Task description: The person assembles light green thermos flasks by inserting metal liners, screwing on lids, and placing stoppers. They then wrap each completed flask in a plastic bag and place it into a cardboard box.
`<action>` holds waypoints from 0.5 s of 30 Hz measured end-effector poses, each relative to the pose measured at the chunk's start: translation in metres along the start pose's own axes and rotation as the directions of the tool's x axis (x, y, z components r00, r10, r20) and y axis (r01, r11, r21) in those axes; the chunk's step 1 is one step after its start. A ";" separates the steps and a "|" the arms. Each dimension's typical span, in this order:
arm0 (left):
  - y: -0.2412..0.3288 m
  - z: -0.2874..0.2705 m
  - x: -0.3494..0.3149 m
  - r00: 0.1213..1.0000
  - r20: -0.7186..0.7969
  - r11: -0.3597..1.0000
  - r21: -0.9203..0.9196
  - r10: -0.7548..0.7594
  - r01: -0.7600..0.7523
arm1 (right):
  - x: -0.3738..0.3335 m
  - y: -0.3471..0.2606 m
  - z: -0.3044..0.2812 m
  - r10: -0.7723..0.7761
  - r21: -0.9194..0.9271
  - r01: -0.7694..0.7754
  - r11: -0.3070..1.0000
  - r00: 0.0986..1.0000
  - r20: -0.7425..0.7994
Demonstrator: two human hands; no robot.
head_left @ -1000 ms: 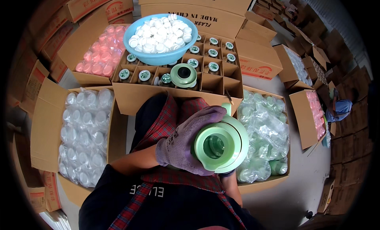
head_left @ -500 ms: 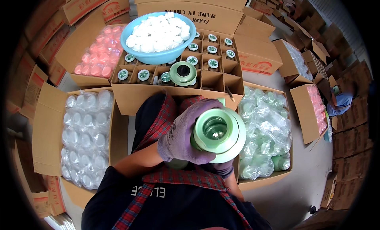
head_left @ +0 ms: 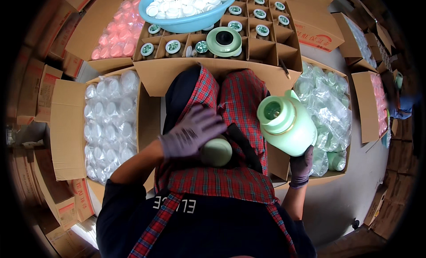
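My right hand [head_left: 301, 167], in a grey-purple glove, grips a light green thermos flask [head_left: 293, 131] low on its body. The flask is tilted, its open mouth facing up and to the left, with a shiny inside showing. My left hand [head_left: 193, 131], gloved alike, is held over my lap with fingers stretched out and nothing in them. Just beside it, a round pale green piece [head_left: 216, 152], perhaps a cup or lid, rests in my lap; whether the hand touches it I cannot tell. A dark strap-like piece [head_left: 243, 147] lies to its right.
Ahead stands a divided carton [head_left: 208, 66] of glass flask liners, bearing a green lid piece [head_left: 224, 42] and a blue basin [head_left: 188, 23] of white caps. Boxes of clear cups [head_left: 111, 125], bagged green parts [head_left: 326, 111] and pink parts [head_left: 116, 36] surround me. Another person [head_left: 404, 108] is at far right.
My left hand has let go of the thermos flask and moved left over my lap. My right hand has carried the flask rightward and tilted it. The view has tipped downward.
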State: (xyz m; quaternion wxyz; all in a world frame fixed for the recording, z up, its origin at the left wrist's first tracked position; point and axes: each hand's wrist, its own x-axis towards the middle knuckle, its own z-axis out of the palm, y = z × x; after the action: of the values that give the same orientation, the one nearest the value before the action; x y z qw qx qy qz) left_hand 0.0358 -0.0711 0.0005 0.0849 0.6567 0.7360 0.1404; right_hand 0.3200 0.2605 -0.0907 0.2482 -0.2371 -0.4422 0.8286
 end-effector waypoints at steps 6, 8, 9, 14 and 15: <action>-0.015 -0.028 0.016 0.952 -0.212 0.807 -0.588 -0.219 0.055 | -0.007 -0.001 0.011 -0.359 -0.928 0.342 0.146 0.893 0.273; -0.025 -0.018 0.014 0.926 -0.258 0.802 -0.593 -0.275 0.073 | -0.005 -0.003 0.024 -0.390 -0.930 0.359 0.071 0.869 0.306; -0.022 -0.006 0.017 0.961 -0.244 0.927 -0.375 -0.133 0.033 | -0.004 0.000 0.028 -0.382 -0.906 0.338 0.257 0.896 0.226; 0.018 0.022 0.041 0.963 -0.118 0.948 0.178 -0.244 0.262 | 0.015 0.008 0.039 -0.090 -0.054 0.088 0.995 0.995 -0.041; 0.017 0.019 0.044 0.956 -0.070 0.950 0.114 -0.285 0.291 | 0.014 0.005 0.035 -0.090 -0.139 0.091 0.986 0.996 0.012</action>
State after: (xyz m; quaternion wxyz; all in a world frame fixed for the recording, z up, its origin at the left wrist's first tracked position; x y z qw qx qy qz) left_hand 0.0519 -0.0243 -0.0095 0.0446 0.5424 0.8331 0.0983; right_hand 0.2868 0.2454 -0.0796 0.2671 -0.2312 -0.5101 0.7842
